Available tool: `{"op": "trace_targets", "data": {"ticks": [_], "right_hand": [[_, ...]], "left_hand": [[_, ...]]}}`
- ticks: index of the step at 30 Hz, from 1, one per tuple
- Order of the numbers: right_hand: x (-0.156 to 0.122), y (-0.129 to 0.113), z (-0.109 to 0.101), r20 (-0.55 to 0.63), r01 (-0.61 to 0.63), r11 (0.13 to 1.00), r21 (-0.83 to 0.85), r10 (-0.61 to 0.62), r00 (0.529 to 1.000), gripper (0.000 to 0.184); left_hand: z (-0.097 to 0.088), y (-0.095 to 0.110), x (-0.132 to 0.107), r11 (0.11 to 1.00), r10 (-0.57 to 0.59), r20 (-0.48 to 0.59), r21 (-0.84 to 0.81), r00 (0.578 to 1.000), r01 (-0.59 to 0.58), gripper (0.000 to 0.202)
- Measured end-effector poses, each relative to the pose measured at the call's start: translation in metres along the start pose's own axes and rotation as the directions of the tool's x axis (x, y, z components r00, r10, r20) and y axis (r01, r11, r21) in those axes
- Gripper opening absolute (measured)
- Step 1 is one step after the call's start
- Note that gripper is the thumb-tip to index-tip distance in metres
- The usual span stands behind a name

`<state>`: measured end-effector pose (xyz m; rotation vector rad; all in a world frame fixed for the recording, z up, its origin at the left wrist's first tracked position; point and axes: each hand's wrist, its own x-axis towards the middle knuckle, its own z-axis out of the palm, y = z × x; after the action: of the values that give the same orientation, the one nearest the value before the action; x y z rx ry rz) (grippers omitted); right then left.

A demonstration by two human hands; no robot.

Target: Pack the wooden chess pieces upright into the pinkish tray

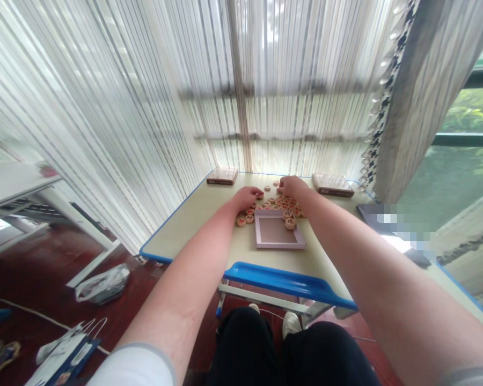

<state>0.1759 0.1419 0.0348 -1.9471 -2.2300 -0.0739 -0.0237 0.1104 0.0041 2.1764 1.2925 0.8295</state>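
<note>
Round wooden Chinese chess pieces (282, 201) with red and dark characters lie in a loose heap on the table, just beyond a shallow pinkish box tray (258, 230). Two pieces (290, 223) rest at the tray's right side, one over the far rim. On the heap's left side, my left hand (246, 198) has its fingers closed at a chess piece (260, 197). My right hand (293, 187) is at the far side with fingers bent down in a pinch, a piece (280, 190) at the fingertips. Its thumb is partly hidden.
Flat boxes stand at the table's back left (222, 176) and back right (333, 184). A dark flat object (378, 217), partly blurred out, lies on the right. The table has a blue front trough (282, 281). String curtains (209, 80) hang behind; bags (103, 284) lie on the floor.
</note>
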Motion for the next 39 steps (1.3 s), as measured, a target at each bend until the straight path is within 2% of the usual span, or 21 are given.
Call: {"op": "trace_targets", "data": {"ticks": [3, 6, 8, 9, 12, 15, 17, 21, 27, 34, 39], "right_hand": [[-0.018, 0.000, -0.012, -0.095, 0.035, 0.998, 0.058, -0.030, 0.995, 0.024], [-0.051, -0.002, -0.027, -0.251, 0.122, 0.957, 0.263, -0.055, 0.966, 0.027], [-0.081, -0.007, -0.033, -0.235, 0.195, 0.902, 0.386, -0.108, 0.966, 0.030], [-0.097, -0.010, -0.035, -0.208, 0.239, 0.882, 0.406, -0.166, 0.964, 0.026], [-0.141, -0.020, -0.037, -0.215, 0.414, 0.827, 0.380, -0.357, 0.909, 0.022], [-0.165, -0.027, -0.035, -0.202, 0.534, 0.816, 0.221, -0.498, 0.844, 0.018], [-0.169, -0.028, -0.034, -0.172, 0.557, 0.816, 0.154, -0.533, 0.828, 0.017], [-0.163, -0.024, -0.032, -0.131, 0.564, 0.816, 0.128, -0.550, 0.825, 0.019], [-0.158, -0.018, -0.030, -0.164, 0.645, 0.743, 0.177, -0.624, 0.764, 0.013], [-0.159, -0.011, -0.028, -0.148, 0.607, 0.773, 0.184, -0.588, 0.795, 0.014], [-0.164, -0.004, -0.034, -0.109, 0.604, 0.776, 0.179, -0.595, 0.797, 0.011]], "left_hand": [[0.003, -0.001, 0.002, 1.000, 0.005, -0.047, 0.024, 0.999, -0.003, 0.032], [0.004, -0.003, 0.002, 1.000, 0.015, -0.045, -0.002, 0.999, -0.015, 0.028], [0.003, -0.002, 0.001, 1.000, 0.013, -0.042, -0.020, 0.999, -0.014, 0.025], [0.003, -0.002, 0.000, 0.999, 0.000, -0.043, -0.033, 0.999, -0.002, 0.025], [0.002, 0.000, -0.004, 0.993, -0.078, -0.048, -0.094, 0.996, 0.073, 0.026], [0.001, 0.003, -0.009, 0.982, -0.120, -0.052, -0.150, 0.991, 0.111, 0.027], [0.001, 0.005, -0.012, 0.976, -0.133, -0.065, -0.181, 0.989, 0.119, 0.026], [0.001, 0.011, -0.013, 0.954, -0.190, -0.069, -0.247, 0.979, 0.168, 0.025], [0.001, 0.010, -0.010, 0.936, -0.193, -0.013, -0.302, 0.981, 0.180, 0.025], [0.002, 0.004, -0.009, 0.935, -0.169, -0.011, -0.317, 0.985, 0.157, 0.027], [0.003, 0.002, -0.007, 0.918, -0.191, 0.008, -0.354, 0.982, 0.181, 0.027]]}}
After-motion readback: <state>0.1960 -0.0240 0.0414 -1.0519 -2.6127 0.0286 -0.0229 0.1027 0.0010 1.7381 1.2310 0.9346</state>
